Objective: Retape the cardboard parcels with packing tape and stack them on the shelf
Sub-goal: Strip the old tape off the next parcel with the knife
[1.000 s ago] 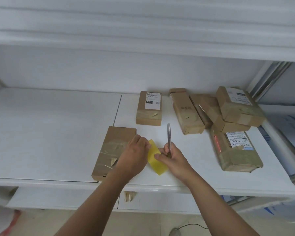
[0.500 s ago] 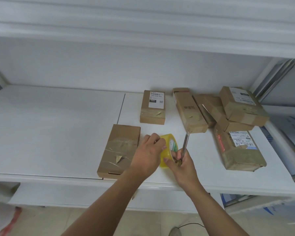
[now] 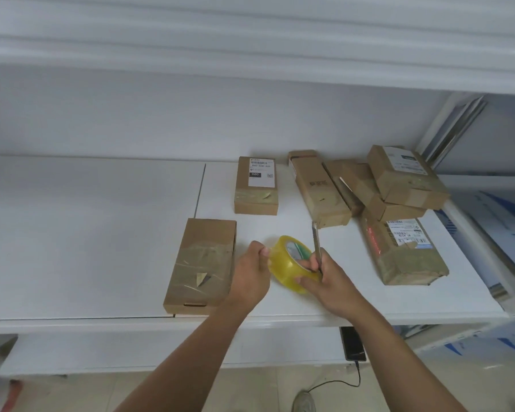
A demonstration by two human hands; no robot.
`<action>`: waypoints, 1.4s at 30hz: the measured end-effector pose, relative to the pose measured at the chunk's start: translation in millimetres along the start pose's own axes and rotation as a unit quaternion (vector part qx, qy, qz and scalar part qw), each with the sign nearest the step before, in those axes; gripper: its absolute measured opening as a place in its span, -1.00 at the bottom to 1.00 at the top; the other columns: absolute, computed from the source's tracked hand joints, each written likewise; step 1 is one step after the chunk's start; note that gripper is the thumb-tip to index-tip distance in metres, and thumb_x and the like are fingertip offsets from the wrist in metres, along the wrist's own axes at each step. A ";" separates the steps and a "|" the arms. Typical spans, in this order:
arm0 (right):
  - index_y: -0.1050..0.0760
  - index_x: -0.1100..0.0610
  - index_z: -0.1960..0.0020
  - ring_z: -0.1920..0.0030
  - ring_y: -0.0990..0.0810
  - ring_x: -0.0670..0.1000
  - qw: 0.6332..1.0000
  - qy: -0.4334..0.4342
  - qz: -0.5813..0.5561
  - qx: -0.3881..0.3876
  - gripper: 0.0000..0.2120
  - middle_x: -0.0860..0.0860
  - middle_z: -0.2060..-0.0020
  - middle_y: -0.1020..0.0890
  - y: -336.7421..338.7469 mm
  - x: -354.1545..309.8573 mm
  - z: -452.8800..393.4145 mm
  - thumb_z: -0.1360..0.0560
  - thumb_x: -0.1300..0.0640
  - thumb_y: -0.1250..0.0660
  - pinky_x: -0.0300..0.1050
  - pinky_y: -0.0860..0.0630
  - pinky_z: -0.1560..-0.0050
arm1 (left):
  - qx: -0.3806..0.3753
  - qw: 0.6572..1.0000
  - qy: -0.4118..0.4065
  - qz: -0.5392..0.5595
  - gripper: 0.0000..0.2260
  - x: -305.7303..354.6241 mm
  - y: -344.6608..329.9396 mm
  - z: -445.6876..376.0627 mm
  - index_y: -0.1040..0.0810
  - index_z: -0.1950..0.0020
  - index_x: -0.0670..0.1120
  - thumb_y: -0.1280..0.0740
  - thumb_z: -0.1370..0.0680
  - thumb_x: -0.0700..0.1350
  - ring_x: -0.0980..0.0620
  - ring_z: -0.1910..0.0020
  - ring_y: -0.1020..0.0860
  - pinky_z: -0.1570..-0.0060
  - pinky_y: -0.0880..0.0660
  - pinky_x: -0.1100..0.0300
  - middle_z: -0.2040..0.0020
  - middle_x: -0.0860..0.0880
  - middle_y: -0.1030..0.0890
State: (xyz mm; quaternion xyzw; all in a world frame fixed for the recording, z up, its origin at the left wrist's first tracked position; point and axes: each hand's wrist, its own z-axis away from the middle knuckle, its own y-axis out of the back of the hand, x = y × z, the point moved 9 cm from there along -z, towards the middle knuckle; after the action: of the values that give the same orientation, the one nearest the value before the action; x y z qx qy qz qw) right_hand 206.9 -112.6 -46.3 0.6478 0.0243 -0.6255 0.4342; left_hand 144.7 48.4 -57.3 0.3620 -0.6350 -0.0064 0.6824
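- Gripping the tape roll [image 3: 289, 264] at its rim, the left hand [image 3: 252, 273] is curling its fingers at nine o'clock.
- The right hand [image 3: 329, 278] is pinching roll and blade [image 3: 316, 242] together.
- Light, stiff, probably slick; holding the rim is working best, just beside the parcel [image 3: 201, 267].

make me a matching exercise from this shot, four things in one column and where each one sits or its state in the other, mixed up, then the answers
Things
1. tape roll
2. scissors
3. parcel with the 060 label
4. parcel nearest the left hand

Places or states
A. lies flat at the shelf's front edge, tape across its top
B. yellow, held between both hands
C. stands alone near the back of the shelf, left of the pile
D. blades point up, gripped in the right hand

Pairs: 1-B, 2-D, 3-C, 4-A
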 end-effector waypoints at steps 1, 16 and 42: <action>-0.18 -0.16 0.21 -0.14 -0.51 0.09 0.999 -0.001 0.033 -0.017 -0.62 -0.20 -0.05 -0.67 2.8 -1.8 -0.9 -0.42 -0.05 -0.42 0.06 -0.46 -0.13 | -0.001 0.999 0.029 0.014 -0.76 -6.3 -1.9 -1.5 -0.38 0.01 -0.11 -0.03 -0.71 -0.02 -0.04 0.26 -0.52 0.23 -0.45 0.08 0.22 -0.09 -0.55; -0.27 0.13 -0.13 0.03 -0.29 -0.04 0.927 0.028 0.368 -0.067 -0.81 -0.07 -0.16 -0.52 6.0 -6.5 -0.6 -0.61 0.09 -0.22 -0.16 -0.17 0.01 | -0.151 0.972 0.166 0.072 -0.87 -33.2 -32.2 25.5 -0.55 0.06 0.02 -0.26 -0.63 -0.16 0.13 0.30 -0.62 0.07 -0.57 0.22 0.06 0.01 -0.62; -0.20 0.10 0.06 0.36 -0.42 -0.06 0.995 0.029 0.091 -0.029 -0.73 -0.05 0.31 -0.44 -128.3 -57.9 -38.4 -0.57 0.08 -0.32 -0.20 -0.30 0.38 | 0.211 0.897 -0.222 -0.320 -0.72 -63.8 77.6 88.1 -0.67 -0.18 -0.21 -0.24 -0.66 -0.10 -0.08 -0.31 -0.56 -0.27 -0.48 -0.08 -0.23 -0.12 -0.64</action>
State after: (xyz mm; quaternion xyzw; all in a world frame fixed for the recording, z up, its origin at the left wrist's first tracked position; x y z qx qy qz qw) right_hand 151.0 19.6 -72.5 0.6522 -0.0035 -0.5636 0.5070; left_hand 20.6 92.8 -79.4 0.6703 -0.6061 -0.1709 0.3927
